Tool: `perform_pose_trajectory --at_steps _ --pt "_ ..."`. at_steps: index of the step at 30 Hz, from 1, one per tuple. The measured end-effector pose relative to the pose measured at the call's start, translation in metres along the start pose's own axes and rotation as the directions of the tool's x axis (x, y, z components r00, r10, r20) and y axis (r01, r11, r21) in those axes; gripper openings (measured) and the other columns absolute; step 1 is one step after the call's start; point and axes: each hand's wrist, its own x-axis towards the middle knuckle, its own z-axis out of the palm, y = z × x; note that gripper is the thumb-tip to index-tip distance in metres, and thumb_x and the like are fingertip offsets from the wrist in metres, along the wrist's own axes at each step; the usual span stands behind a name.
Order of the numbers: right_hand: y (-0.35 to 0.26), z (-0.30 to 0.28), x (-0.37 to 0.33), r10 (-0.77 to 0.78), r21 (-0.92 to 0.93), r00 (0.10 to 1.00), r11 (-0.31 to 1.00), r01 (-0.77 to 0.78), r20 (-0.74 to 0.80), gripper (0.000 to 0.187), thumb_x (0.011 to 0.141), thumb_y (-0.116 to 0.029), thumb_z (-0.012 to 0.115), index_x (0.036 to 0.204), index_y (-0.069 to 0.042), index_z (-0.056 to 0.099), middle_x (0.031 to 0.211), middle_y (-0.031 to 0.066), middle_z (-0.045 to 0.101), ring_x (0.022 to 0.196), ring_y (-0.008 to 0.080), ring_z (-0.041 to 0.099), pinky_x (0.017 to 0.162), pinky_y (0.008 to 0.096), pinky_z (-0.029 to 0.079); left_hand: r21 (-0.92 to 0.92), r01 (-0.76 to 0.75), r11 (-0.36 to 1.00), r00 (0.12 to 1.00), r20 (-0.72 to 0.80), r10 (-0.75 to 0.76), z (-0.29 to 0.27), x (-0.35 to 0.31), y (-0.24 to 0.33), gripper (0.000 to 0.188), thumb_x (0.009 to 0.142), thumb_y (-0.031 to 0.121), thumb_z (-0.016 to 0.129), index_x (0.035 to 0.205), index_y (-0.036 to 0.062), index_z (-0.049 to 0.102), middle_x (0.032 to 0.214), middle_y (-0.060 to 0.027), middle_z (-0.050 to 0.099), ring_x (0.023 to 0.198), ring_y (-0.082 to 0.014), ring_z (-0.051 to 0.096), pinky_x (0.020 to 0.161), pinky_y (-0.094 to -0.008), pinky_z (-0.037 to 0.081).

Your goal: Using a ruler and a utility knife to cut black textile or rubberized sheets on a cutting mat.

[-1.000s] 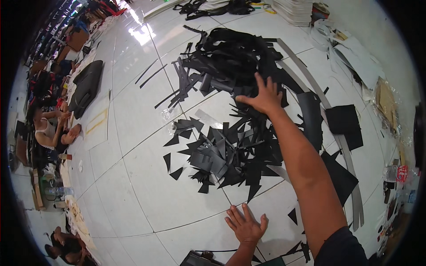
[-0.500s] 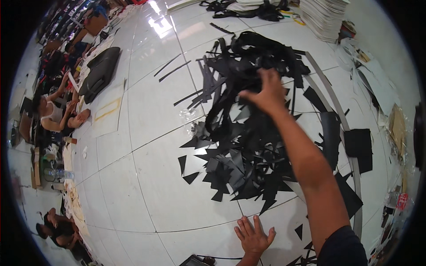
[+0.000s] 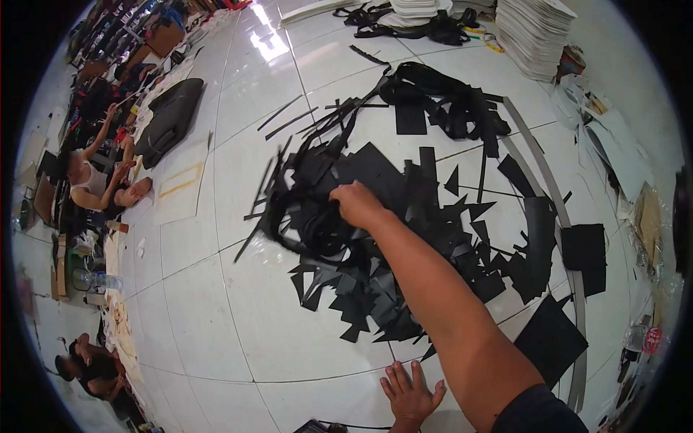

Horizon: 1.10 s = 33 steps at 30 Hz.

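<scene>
My right hand (image 3: 359, 205) reaches over the pile of black scraps (image 3: 375, 281), its fingers closed on a bundle of black strips (image 3: 315, 224). Those strips loop and trail to the left of the hand, over the flat pieces. Triangles, squares and narrow bits make up the pile, their material not plain to tell. My left hand (image 3: 411, 393) lies flat on the white tiled floor (image 3: 310, 353) with its fingers spread, just below the pile. Farther back lies a tangle of black strips (image 3: 440, 94), apart from my hands.
Long grey strips (image 3: 577, 317) run along the right, beside black squares (image 3: 583, 247). A tall stack of white sheets (image 3: 534, 36) stands at the back right. At the left are a black bag-like thing (image 3: 170, 119), a seated person (image 3: 90, 177) and another person (image 3: 97, 372).
My right hand has closed and moved left and nearer, dragging black strips off the far tangle. More flat black pieces now show in the middle. My left hand stays on the floor.
</scene>
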Motion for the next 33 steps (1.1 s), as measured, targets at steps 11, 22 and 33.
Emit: perform_pose_trajectory --at_steps 11,22,33 --pt "0.089 -0.144 -0.211 0.333 -0.077 0.194 0.335 -0.939 -0.923 0.091 0.066 -0.059 0.076 0.135 -0.009 0.044 0.138 0.0244 0.04 0.131 0.0447 0.032 0.095 0.0692 0.029 -0.137 0.01 0.99 1.0 -0.005 -0.011 -0.006 0.006 -0.001 0.085 0.079 0.057 0.057 0.139 -0.0004 0.036 0.145 -0.0355 0.021 0.139 -0.0506 0.012 0.109 -0.0636 0.009" --pt "-0.026 -0.078 -0.205 0.141 -0.077 0.758 0.966 -0.246 -0.637 0.041 0.078 -0.028 0.071 0.114 -0.01 0.061 0.128 0.0122 0.056 0.121 0.0308 0.049 0.101 0.0516 0.034 -0.141 0.061 0.988 0.998 0.003 -0.061 -0.003 0.006 -0.007 0.085 0.08 0.054 0.054 0.141 -0.0012 0.033 0.146 -0.034 0.019 0.14 -0.0498 0.01 0.111 -0.0611 0.005" --pt "0.024 -0.035 -0.257 0.177 -0.114 0.721 0.935 -0.337 -0.67 0.031 0.08 -0.002 0.058 0.11 -0.005 0.062 0.111 0.0167 0.063 0.112 0.0352 0.055 0.097 0.0416 0.043 -0.128 0.029 0.991 0.998 -0.048 -0.036 -0.003 0.008 0.001 0.086 0.079 0.05 0.055 0.143 -0.0015 0.03 0.149 -0.0318 0.016 0.141 -0.0482 0.009 0.113 -0.0592 0.005"
